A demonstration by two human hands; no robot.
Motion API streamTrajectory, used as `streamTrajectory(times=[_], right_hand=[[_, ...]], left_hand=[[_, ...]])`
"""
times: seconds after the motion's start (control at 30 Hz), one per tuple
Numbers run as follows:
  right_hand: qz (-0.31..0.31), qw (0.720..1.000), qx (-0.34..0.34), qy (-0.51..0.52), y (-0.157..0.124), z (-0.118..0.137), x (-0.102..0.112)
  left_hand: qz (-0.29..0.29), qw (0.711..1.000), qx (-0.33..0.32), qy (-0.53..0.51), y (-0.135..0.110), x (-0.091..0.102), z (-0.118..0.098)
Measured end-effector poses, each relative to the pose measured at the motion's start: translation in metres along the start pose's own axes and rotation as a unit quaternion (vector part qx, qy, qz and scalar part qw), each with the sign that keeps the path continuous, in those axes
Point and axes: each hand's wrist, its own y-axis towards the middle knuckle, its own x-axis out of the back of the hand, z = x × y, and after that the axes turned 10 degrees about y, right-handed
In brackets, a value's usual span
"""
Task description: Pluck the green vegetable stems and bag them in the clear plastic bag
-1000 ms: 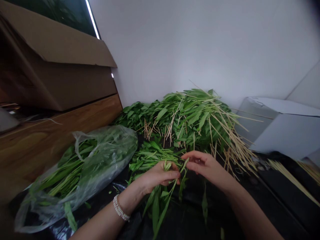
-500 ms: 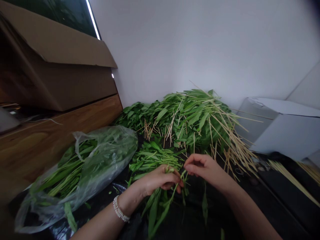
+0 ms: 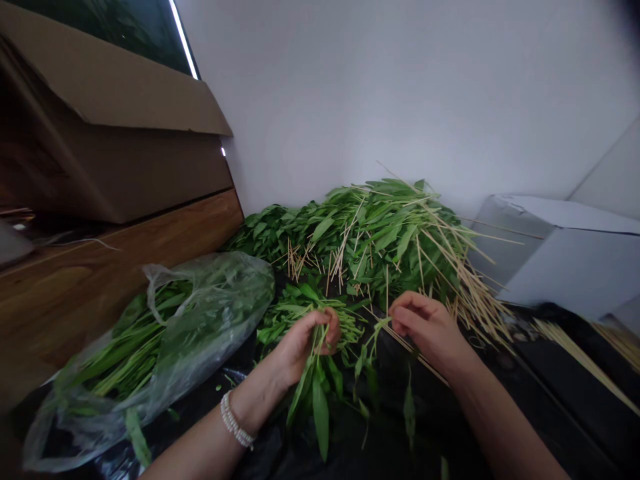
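My left hand (image 3: pixel 311 341), with a beaded bracelet (image 3: pixel 234 420) on the wrist, is closed around a few leafy green stems (image 3: pixel 320 407); their leaves hang down below the fist. To its right, my right hand (image 3: pixel 425 330) pinches the end of a thin green sprig (image 3: pixel 376 331) between thumb and fingers. A pile of cut leafy greens (image 3: pixel 293 317) lies just beyond my left hand. Past both hands, a long heap of greens (image 3: pixel 380 220) rests against the wall, with many thin wooden sticks (image 3: pixel 475 293) on its right side.
At left lies a clear plastic bag (image 3: pixel 220 333) of greens, below a cardboard box (image 3: pixel 150 167) on a wooden surface (image 3: pixel 190 227). A white box (image 3: pixel 575 260) stands at right, near more sticks (image 3: pixel 585 360). Black sheeting (image 3: pixel 345 453) covers the work surface, with loose leaves on it.
My hands have moved apart: the left drew back leftward with its stems, and the right shifted right and slightly up, pulling a sprig away. Sticks beneath now show between them.
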Motion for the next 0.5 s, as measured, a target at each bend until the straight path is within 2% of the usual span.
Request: streamTrajectory(times=[0.07,0.13,0.27,0.33,0.4,0.43,0.5], right_hand=[[-0.008,0.999,-0.008,0.031,0.002,-0.002,0.002],[-0.010,0.999,-0.021,0.038,0.004,-0.004,0.004],[-0.020,0.998,-0.028,0.048,0.008,-0.009,0.007],[-0.023,0.998,-0.026,0.055,0.009,-0.011,0.009],[-0.027,0.997,-0.027,0.063,0.010,-0.011,0.011],[-0.029,0.997,-0.027,0.066,0.010,-0.011,0.012],[-0.032,0.996,-0.028,0.072,0.010,-0.010,0.012]], left_hand=[[0.015,0.996,-0.003,-0.086,-0.002,0.002,-0.008],[-0.001,0.992,-0.012,-0.129,-0.006,0.004,-0.018],[-0.046,0.992,-0.052,-0.105,-0.016,0.011,-0.053],[-0.055,0.994,-0.090,-0.013,-0.019,0.012,-0.074],[-0.083,0.976,-0.144,0.144,-0.018,0.010,-0.091],[-0.105,0.950,-0.171,0.239,-0.016,0.009,-0.095],[-0.147,0.864,-0.208,0.435,-0.007,0.005,-0.095]])
